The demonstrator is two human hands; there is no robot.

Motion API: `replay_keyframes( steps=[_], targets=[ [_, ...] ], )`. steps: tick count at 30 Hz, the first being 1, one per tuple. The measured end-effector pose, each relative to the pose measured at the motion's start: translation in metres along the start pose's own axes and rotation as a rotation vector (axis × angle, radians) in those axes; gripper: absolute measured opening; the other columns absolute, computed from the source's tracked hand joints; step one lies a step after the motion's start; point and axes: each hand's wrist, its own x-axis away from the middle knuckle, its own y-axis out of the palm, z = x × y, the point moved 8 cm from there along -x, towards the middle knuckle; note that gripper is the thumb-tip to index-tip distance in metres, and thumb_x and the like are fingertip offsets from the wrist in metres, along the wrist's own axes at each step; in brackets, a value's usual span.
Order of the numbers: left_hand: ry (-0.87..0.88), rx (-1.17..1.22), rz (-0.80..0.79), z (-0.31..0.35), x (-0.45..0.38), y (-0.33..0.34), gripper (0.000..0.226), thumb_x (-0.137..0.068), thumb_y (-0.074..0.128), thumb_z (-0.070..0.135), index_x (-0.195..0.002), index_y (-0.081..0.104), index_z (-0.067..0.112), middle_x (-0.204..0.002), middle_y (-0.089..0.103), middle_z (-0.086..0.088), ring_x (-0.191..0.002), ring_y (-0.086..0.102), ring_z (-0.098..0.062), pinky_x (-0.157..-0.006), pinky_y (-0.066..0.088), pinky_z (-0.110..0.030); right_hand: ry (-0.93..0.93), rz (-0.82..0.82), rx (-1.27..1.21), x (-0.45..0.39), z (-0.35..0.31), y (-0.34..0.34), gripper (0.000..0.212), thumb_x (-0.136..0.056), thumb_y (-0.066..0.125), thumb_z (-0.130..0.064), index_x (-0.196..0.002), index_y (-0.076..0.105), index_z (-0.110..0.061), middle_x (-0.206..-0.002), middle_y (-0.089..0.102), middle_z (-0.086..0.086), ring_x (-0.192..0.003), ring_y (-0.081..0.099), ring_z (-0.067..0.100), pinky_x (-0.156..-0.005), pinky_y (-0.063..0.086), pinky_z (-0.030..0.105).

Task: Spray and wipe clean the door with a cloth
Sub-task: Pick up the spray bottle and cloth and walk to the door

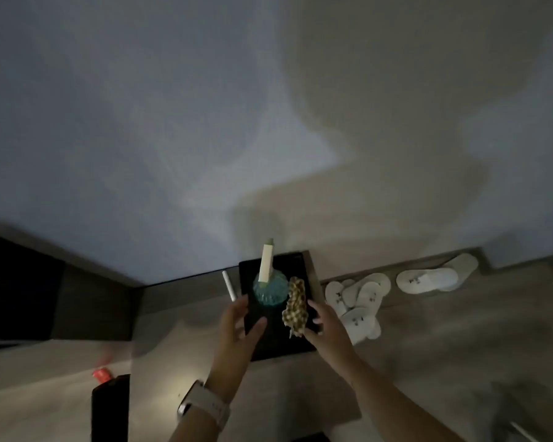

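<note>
A dark tray (278, 342) is held level in front of me, my left hand (237, 327) gripping its left edge and my right hand (324, 330) its right edge. On the tray stands a teal glass spray bottle (268, 290) with a pale upright nozzle, seen from above. Beside it on the right lies a yellow-and-dark checked cloth (296, 306), bunched lengthwise. A large pale surface (205, 122), wall or door, fills the upper view in dim light. A white watch sits on my left wrist.
Several white slippers (358, 301) lie on the wooden floor at the right by the baseboard. A white stick-like object (229, 286) shows just left of the tray. A dark opening (16, 282) lies at far left. A black object (110, 406) and small red item (101, 374) are at lower left.
</note>
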Motion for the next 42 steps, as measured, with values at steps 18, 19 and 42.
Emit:
replay_keyframes(
  steps=[18, 19, 42],
  targets=[
    [0.338, -0.164, 0.02, 0.016, -0.111, 0.042, 0.045, -0.082, 0.065, 0.049, -0.124, 0.048, 0.052, -0.117, 0.06, 0.016, -0.114, 0.058, -0.01, -0.094, 0.053, -0.043, 0.127, 0.186, -0.056, -0.06, 0.033, 0.017, 0.007, -0.094, 0.062, -0.023, -0.095, 0.064, -0.016, -0.084, 0.061, -0.005, -0.079, 0.058, 0.003, -0.067, 0.038, 0.012],
    [0.328, -0.174, 0.005, 0.015, -0.114, 0.043, 0.047, -0.083, 0.066, 0.051, -0.126, 0.05, 0.044, -0.116, 0.061, 0.013, -0.112, 0.059, -0.01, -0.093, 0.053, -0.046, 0.174, 0.22, -0.207, -0.054, 0.035, 0.013, 0.005, -0.093, 0.064, -0.021, -0.089, 0.063, -0.019, -0.078, 0.06, -0.007, -0.075, 0.058, 0.004, -0.067, 0.041, 0.018],
    [0.515, 0.006, -0.773, 0.231, 0.106, 0.145, 0.03, -0.086, 0.065, 0.014, -0.116, 0.068, 0.016, -0.1, 0.075, -0.002, -0.085, 0.07, -0.015, -0.079, 0.056, -0.026, 0.128, 1.209, -0.854, 0.285, -0.036, -0.171, 0.007, -0.09, 0.064, -0.011, -0.095, 0.067, -0.015, -0.096, 0.071, 0.008, -0.092, 0.067, 0.023, -0.073, 0.05, 0.03]
  ],
)
